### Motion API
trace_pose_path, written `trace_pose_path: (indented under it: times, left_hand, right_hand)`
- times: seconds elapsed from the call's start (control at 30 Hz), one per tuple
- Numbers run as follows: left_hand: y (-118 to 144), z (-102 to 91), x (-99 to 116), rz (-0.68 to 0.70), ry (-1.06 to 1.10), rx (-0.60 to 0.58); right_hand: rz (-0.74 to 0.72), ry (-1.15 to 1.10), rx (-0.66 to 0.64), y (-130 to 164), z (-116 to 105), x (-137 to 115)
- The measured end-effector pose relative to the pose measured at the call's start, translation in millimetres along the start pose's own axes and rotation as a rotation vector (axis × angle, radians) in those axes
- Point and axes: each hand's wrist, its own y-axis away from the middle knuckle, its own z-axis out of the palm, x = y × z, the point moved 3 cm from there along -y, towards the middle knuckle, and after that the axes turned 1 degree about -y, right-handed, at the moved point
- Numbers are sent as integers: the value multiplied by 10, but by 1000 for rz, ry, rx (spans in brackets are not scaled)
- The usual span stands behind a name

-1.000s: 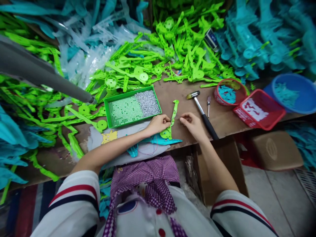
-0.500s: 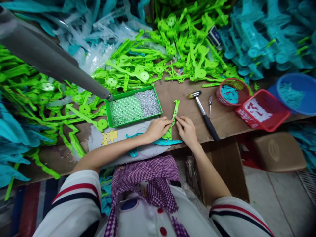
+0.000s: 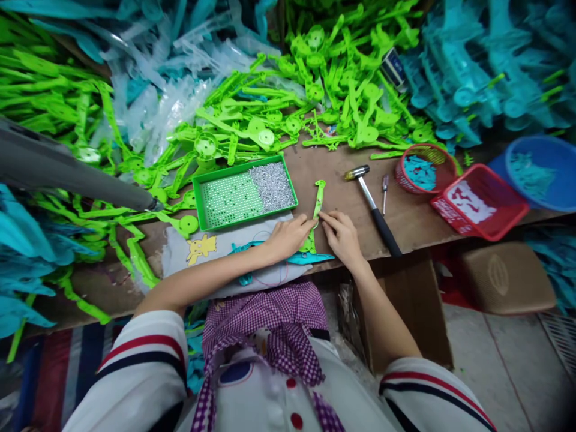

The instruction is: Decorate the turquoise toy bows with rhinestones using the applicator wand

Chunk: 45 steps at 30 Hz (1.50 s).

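Both hands pinch a green strip at the desk's near edge.

The left hand [image 3: 288,235] and right hand [image 3: 342,237] meet fingertip to fingertip on the green strip [image 3: 317,210], each gripping it from its own side; neither is nearer than the other. The strip lies flat between them, its long axis running straight away from the hands, its far end free on the desk [image 3: 333,180] and its near end over a blue part [image 3: 310,258] on a cloth [image 3: 225,246]. Just beyond the left hand a green tray [image 3: 245,192] holds small silver pieces heaped at its right end. Right of the right hand lies a hammer [image 3: 373,207], then a thin screwdriver [image 3: 384,192]. Farther right, a round red basket [image 3: 420,168] holds blue bits, a square red basket [image 3: 479,201] white ones, and a blue bowl [image 3: 540,171] more blue bits.
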Motion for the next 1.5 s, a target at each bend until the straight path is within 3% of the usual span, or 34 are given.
trace_pose_path:
  times: [0.3, 0.47, 0.63, 0.8, 0.93, 1.17, 1.5]
  left_hand:
    - [0, -16, -10, 0, -39, 22]
    - [-19, -34, 27, 27, -60, -39]
    - [-5, -101, 29, 61, -66, -100]
    - [111, -227, -49, -81, 46, -30]
    - [191, -217, 95, -31, 86, -70]
    - [409, -92, 321, 20, -66, -92]
    - [703, 6, 73, 63, -27, -9]
  right_hand:
    - [-67, 174, -140, 1, 29, -61]
    - [-69, 332, -227, -61, 26, -143]
    - [-60, 242, -304, -198, -69, -190]
    - [7, 203, -287, -262, -102, -234]
    - [50, 178, -275, -261, -81, -245]
    - [40, 203, -228, -220, -46, -196]
    - [25, 237, -189, -155, -26, -179]
